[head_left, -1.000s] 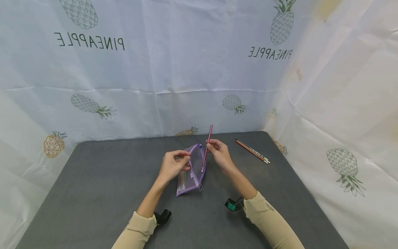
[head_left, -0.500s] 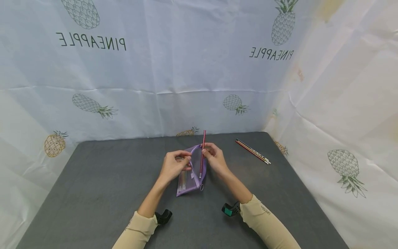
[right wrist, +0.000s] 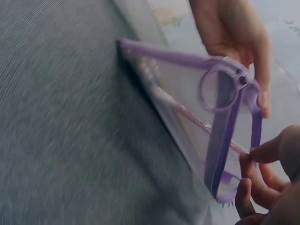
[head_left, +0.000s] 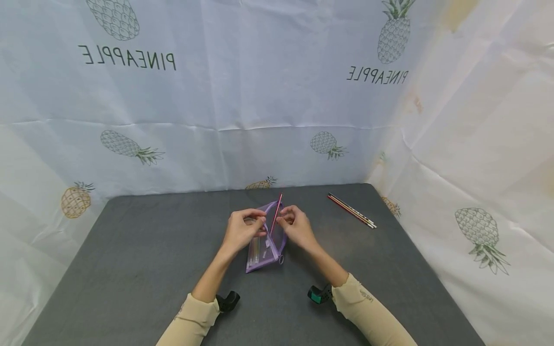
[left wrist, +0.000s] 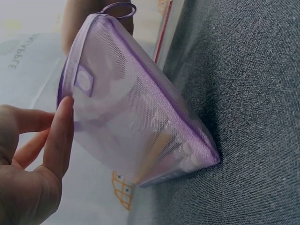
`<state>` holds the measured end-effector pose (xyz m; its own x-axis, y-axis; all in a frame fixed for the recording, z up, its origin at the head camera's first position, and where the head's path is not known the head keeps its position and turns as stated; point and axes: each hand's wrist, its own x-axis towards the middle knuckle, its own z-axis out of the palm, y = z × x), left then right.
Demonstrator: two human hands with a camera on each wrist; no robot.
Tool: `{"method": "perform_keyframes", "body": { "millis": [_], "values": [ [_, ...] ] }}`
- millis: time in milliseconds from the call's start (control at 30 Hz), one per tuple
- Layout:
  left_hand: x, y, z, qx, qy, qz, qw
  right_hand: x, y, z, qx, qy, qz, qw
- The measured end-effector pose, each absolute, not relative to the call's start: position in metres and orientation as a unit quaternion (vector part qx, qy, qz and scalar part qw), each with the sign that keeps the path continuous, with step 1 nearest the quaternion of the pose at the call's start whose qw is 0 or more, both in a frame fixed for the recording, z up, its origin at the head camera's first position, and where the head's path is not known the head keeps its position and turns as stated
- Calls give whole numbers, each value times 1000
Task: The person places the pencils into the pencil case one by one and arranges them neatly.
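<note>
A purple mesh pencil case (head_left: 265, 257) with an unzipped top leans up from the table in the head view. My left hand (head_left: 242, 229) pinches one edge of its opening, and the left wrist view has thumb and finger at the zipper band (left wrist: 70, 70). Between the fingertips of my right hand (head_left: 298, 229) is a red pencil (head_left: 279, 202), slanting down into the case. Its lower part shows through the mesh in the right wrist view. Several other pencils (left wrist: 158, 152), blurred by the mesh, lie at the bottom of the case.
Several pencils (head_left: 351, 210) lie side by side at the back right of the dark grey table (head_left: 151, 269). A pineapple-print curtain (head_left: 259, 96) hangs behind the table and along its sides. A purple ring (right wrist: 202, 93) dangles from the case's corner.
My right hand has moved left and slightly down, bringing the red pencil from beside the opening into the case, eraser end first. The left hand keeps its pinch on the edge.
</note>
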<state>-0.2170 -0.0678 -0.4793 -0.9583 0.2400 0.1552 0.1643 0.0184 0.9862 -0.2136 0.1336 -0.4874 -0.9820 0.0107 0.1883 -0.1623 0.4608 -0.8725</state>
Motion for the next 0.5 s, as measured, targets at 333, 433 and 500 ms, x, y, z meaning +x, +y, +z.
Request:
{"method": "perform_keyframes", "body": {
  "millis": [333, 433, 500],
  "values": [
    [-216, -68, -477, 141, 710, 689, 20, -225, 163, -488, 46, -854, 493, 160],
    [-215, -67, -477, 140, 713, 686, 20, -235, 168, -487, 54, -861, 481, 155],
    [-214, -67, -477, 138, 716, 684, 21, -242, 169, -487, 56, -865, 477, 149]
  ]
}}
